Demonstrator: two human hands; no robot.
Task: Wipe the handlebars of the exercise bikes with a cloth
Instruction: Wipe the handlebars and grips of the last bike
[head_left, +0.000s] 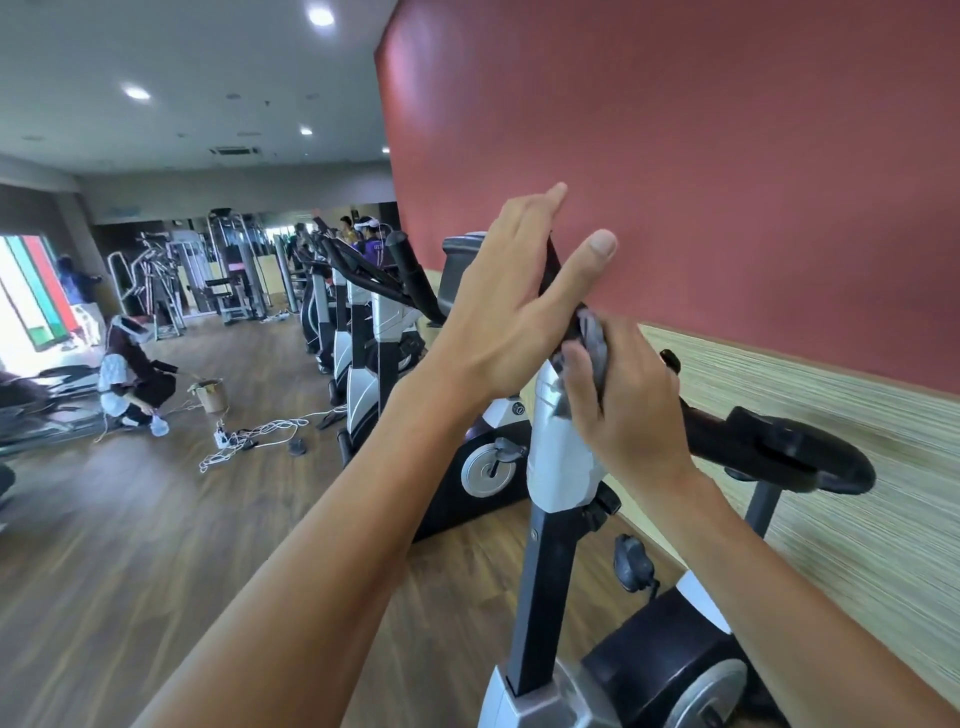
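Left hand (506, 306): fingers straight, thumb out, resting against the black handlebar (551, 265); grips nothing.
Right hand (626, 400): fingers curled round a grey cloth (595, 340), pressing it to the handlebar's lower part.
Bike (558, 462): nearest of a row along the red wall (727, 156).
Seat (800, 449): right of the hands.

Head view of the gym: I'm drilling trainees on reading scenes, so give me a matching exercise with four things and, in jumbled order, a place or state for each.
Things:
1. cloth
2. left hand
3. bucket
4. bike seat

Places or states:
a. on the wooden floor beside a crouching person
b. fingers straight, against the black handlebar
c. bunched in the right hand on the handlebar
d. black, right of the silver post

Pairs: 1-c, 2-b, 3-a, 4-d
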